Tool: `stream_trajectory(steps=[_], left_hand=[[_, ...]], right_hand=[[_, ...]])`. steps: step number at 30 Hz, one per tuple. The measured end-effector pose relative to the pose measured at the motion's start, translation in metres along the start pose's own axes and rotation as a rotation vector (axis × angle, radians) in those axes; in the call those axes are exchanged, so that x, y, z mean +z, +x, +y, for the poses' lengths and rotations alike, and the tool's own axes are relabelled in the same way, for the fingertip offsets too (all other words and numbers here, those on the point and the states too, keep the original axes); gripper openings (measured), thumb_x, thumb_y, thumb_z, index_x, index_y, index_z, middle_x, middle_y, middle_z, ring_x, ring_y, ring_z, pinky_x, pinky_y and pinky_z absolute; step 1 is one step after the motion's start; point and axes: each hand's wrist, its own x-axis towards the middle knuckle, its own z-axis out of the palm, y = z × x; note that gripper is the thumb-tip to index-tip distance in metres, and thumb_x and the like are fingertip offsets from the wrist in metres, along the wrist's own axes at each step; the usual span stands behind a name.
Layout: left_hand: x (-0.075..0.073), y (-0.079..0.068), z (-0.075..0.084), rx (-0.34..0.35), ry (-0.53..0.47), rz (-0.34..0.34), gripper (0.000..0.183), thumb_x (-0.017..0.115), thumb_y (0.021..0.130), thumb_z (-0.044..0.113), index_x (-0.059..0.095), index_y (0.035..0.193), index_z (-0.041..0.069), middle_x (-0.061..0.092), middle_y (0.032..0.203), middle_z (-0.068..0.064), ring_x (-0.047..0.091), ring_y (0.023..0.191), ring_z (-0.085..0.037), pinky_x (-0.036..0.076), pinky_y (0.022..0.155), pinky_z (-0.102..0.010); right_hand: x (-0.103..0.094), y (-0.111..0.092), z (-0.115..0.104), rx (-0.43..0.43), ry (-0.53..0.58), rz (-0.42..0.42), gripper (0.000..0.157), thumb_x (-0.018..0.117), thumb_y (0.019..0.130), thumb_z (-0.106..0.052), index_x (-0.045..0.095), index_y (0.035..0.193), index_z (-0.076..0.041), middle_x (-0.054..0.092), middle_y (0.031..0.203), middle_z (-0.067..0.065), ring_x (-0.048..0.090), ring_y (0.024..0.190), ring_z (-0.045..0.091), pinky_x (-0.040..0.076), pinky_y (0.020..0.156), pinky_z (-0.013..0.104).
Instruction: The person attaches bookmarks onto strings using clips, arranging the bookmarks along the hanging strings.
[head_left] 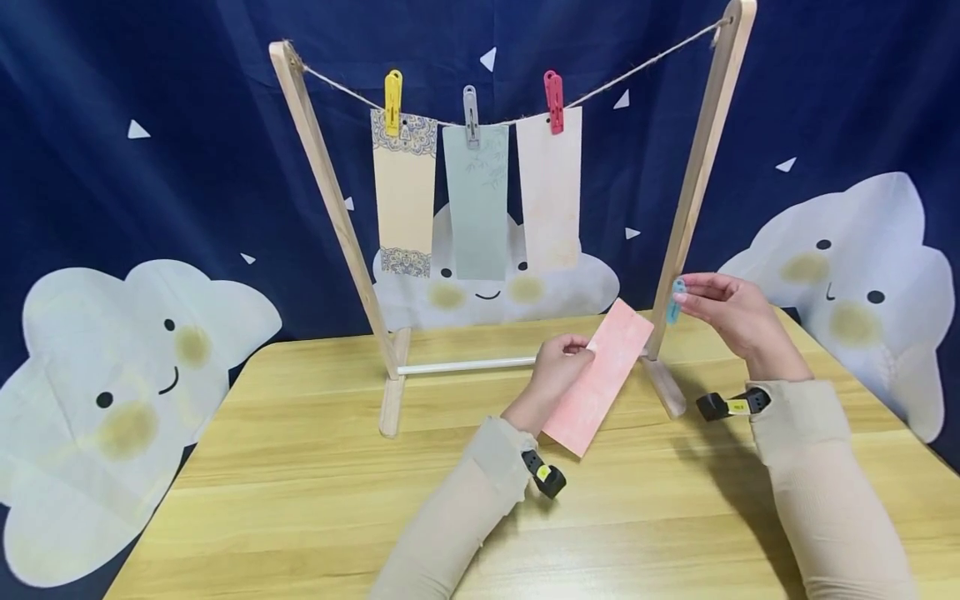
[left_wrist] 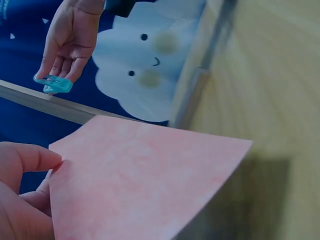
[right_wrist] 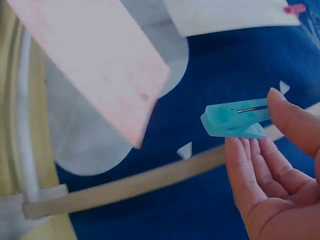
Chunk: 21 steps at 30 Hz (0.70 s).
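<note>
My left hand (head_left: pixel 558 371) pinches a pink paper strip (head_left: pixel 596 383) by its long left edge, thumb on top, with the strip slanting up to the right. Near the strip's upper end, a small punched hole (right_wrist: pixel 144 96) shows in the right wrist view. Between thumb and fingertips, my right hand (head_left: pixel 731 312) holds a light blue clothespin (right_wrist: pixel 235 119) beside the right post. Behind both hands, a twine line (head_left: pixel 648 62) carries three hanging paper strips: a patterned cream one (head_left: pixel 405 196), a grey-green one (head_left: pixel 476 208) and a pale pink one (head_left: pixel 551 196).
Yellow (head_left: pixel 392 104), grey (head_left: pixel 471 117) and red (head_left: pixel 554 100) clothespins fix the strips to the line. Two wooden posts (head_left: pixel 330 200) with feet and a white crossbar (head_left: pixel 465 365) stand on the wooden table (head_left: pixel 300 500). A dark blue cloth with clouds hangs behind.
</note>
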Motion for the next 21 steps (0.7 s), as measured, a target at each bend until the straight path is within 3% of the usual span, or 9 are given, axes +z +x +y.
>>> stream_trajectory(steps=[9, 14, 21], left_hand=[[-0.008, 0.002, 0.033, 0.1, -0.047, 0.007, 0.016, 0.062, 0.083, 0.003, 0.067, 0.097, -0.002, 0.059, 0.085, -0.001, 0.051, 0.078, -0.008, 0.045, 0.066, -0.017], [-0.013, 0.001, 0.049, 0.127, -0.071, 0.024, 0.015, 0.061, 0.082, 0.003, 0.066, 0.096, -0.001, 0.056, 0.082, 0.001, 0.051, 0.076, -0.008, 0.045, 0.063, -0.018], [-0.015, 0.003, 0.067, 0.184, -0.088, -0.002, 0.012, 0.06, 0.083, 0.002, 0.063, 0.094, -0.002, 0.056, 0.08, 0.001, 0.051, 0.074, -0.008, 0.044, 0.064, -0.018]], right_hand=[[0.025, 0.011, -0.035, -0.118, -0.274, 0.06, 0.021, 0.067, 0.085, -0.002, 0.073, 0.095, -0.019, 0.07, 0.085, -0.011, 0.062, 0.077, 0.002, 0.049, 0.073, 0.012], [0.041, 0.018, -0.055, -0.143, -0.367, 0.063, 0.019, 0.069, 0.085, -0.01, 0.072, 0.102, -0.017, 0.07, 0.087, -0.013, 0.062, 0.081, 0.002, 0.047, 0.076, 0.011], [0.064, 0.029, -0.077, -0.189, -0.396, 0.067, 0.028, 0.07, 0.085, -0.015, 0.068, 0.111, -0.008, 0.069, 0.09, -0.012, 0.062, 0.085, 0.004, 0.047, 0.078, 0.012]])
